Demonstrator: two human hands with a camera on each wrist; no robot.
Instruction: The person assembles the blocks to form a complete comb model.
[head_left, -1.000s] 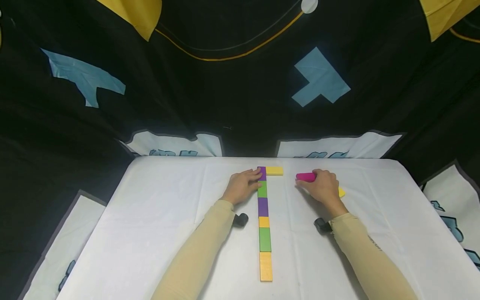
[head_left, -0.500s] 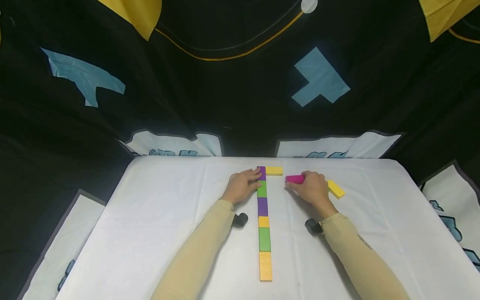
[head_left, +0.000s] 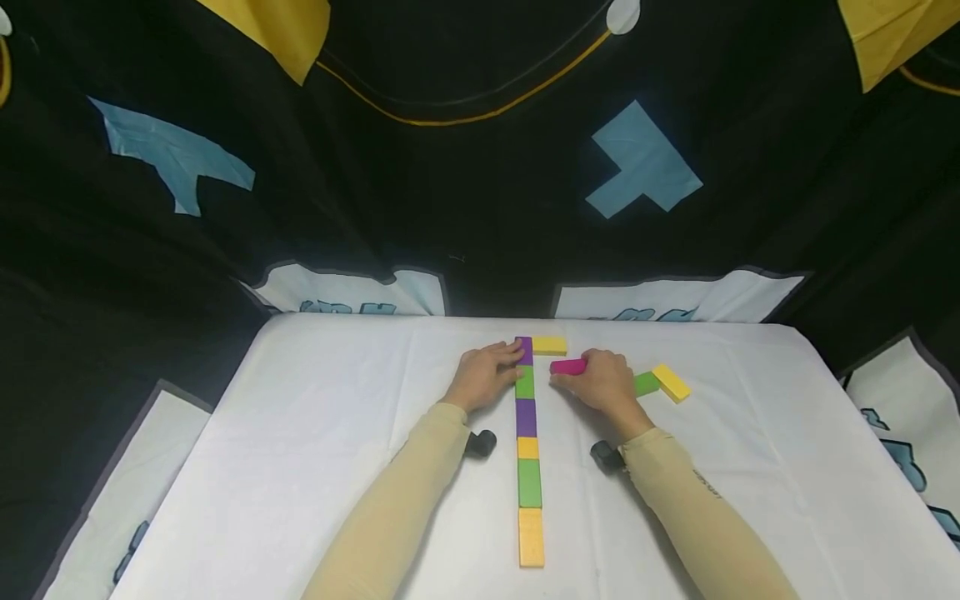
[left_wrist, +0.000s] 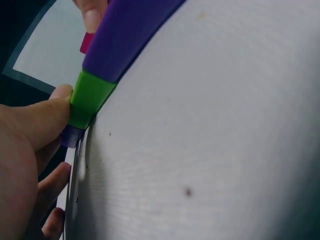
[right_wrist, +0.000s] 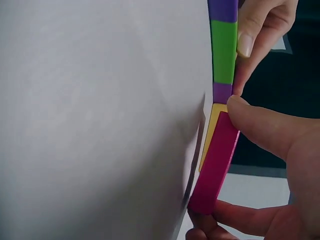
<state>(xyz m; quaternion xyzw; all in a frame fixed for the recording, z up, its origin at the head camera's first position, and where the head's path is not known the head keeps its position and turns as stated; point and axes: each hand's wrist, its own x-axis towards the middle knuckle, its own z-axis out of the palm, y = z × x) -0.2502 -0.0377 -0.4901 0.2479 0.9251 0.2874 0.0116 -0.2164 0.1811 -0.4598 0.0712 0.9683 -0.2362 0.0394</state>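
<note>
A column of flat coloured blocks [head_left: 526, 417] runs up the middle of the table: purple, green and orange-yellow pieces laid end to end. At its far end, a yellow block [head_left: 550, 346] extends to the right from the purple block [head_left: 525, 353]. My left hand [head_left: 482, 377] lies left of the column, its fingertips touching the purple block and its thumb against the green block [left_wrist: 91, 98]. Between thumb and fingers, my right hand [head_left: 602, 383] pinches a magenta block [right_wrist: 216, 165]. That block is right of the column and nearer me than the yellow crosspiece, apart from both in the head view.
Beyond my right hand, a green block [head_left: 646, 383] and a yellow block [head_left: 671, 383] lie on the white cloth-covered table [head_left: 300, 433]. A dark patterned curtain [head_left: 480, 208] hangs behind the table's far edge. Dark wrist-worn cameras [head_left: 481, 443] project below both hands.
My right hand has moved left and slightly nearer me with the magenta block, approaching the column. The loose green and yellow blocks have come into sight behind it. My left hand stays put.
</note>
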